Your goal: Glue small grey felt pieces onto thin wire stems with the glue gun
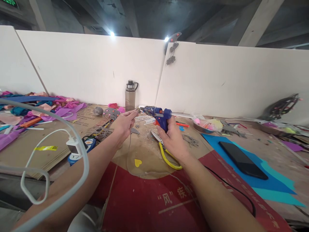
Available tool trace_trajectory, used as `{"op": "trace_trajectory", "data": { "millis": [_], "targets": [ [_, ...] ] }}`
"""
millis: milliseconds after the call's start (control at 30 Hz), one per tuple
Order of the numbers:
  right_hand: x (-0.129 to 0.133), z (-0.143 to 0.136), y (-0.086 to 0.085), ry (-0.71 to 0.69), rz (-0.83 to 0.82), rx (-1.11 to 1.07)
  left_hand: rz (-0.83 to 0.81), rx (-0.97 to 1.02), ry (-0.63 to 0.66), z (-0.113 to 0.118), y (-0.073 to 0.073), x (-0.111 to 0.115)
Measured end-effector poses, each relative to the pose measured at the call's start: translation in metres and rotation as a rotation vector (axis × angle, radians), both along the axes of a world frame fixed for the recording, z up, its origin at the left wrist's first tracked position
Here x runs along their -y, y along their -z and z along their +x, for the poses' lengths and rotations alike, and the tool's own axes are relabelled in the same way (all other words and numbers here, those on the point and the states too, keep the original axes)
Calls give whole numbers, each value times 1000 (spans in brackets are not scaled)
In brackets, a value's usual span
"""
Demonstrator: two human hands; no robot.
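My right hand (170, 135) is wrapped round the handle of a blue hot glue gun (160, 115). A clear glue stick (182, 115) juts from the gun's back end, and its nozzle points left. Just at the nozzle, my left hand (125, 122) pinches a small brownish piece (138, 110) whose kind I cannot make out. From that hand a thin grey cord (129, 145) hangs down and runs over the cardboard. Under my right hand lie yellow-handled scissors (167, 158), partly covered. A yellow paper heart (138, 162) rests on the board in front of me.
A water bottle (130, 96) stands by the white partition (96, 67). Right are a black phone (242, 159) on blue sheets and a metal dish (204, 128). Left are colourful scraps (43, 108), a tape measure (89, 145) and a white charger (73, 145); a pale cable (84, 161) arcs close by.
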State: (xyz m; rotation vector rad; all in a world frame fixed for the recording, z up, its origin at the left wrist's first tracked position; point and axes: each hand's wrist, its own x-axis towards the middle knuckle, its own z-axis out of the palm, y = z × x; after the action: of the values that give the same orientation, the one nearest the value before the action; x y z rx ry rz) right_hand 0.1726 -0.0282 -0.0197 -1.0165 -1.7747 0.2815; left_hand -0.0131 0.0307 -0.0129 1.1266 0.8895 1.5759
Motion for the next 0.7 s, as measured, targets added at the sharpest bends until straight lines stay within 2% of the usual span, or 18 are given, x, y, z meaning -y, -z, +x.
{"op": "trace_trajectory", "data": {
  "millis": [433, 700],
  "targets": [
    [-2, -1, 3, 19, 29, 32, 40, -26, 17, 1, 2, 0],
    [-1, -2, 3, 43, 5, 54, 52, -85, -46, 3, 2, 2]
  ]
}}
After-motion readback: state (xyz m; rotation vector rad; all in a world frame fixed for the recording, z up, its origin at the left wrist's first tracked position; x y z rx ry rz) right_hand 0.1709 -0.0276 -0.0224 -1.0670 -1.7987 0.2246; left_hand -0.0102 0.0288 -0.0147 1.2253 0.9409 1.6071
